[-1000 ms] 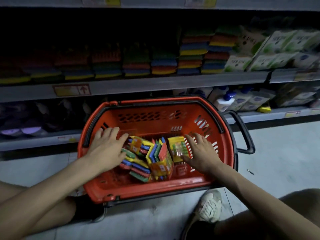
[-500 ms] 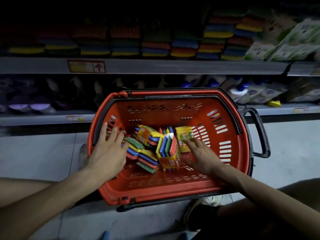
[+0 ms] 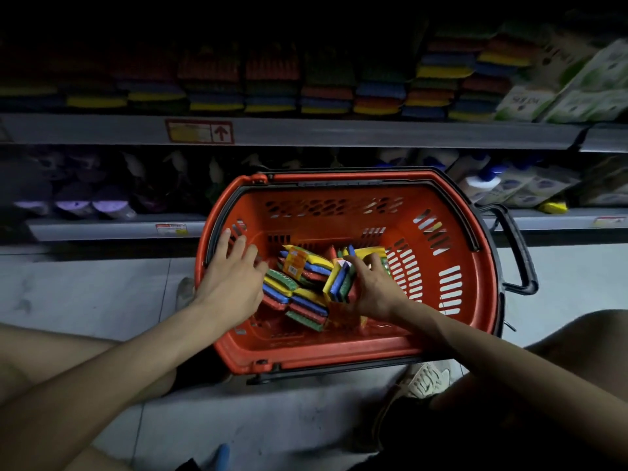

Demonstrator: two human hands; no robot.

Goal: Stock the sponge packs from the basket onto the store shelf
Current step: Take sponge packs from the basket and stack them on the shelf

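A red basket (image 3: pixel 339 355) with black handles sits on the grey floor (image 3: pixel 85 294) in front of a dim store shelf (image 3: pixel 339 132). Both hands reach into it from the near side.

The left hand (image 3: pixel 231 283) is open, fingers spread and pointing far, resting over the left inner wall of the basket just beside the loose packs (image 3: pixel 299 287). It holds nothing.

The right hand (image 3: pixel 375 288) is curled around an upright pack (image 3: pixel 339 282) near the middle of the basket, thumb on its left face and fingers over its top and right side. This pack stands on edge, showing yellow, blue and green layers, and touches the other packs to its left.

The remaining packs lie in a jumbled heap on the basket floor, left of centre, some flat and some tilted, with one on top carrying an orange label (image 3: pixel 295 263). Another yellow pack (image 3: pixel 368 253) sits behind the right hand's fingers, against the right wall.

On the shelf above, rows of stacked sponges (image 3: pixel 438 86) in red, blue, green and yellow fill most of the width, darker toward the left. White and green packets (image 3: pixel 584 93) stand at the far right. The lower shelf (image 3: pixel 112 229) holds purple items on the left and bottles (image 3: pixel 482 180) with blue caps on the right.

A light shoe (image 3: pixel 424 382) shows near the basket's near right corner.
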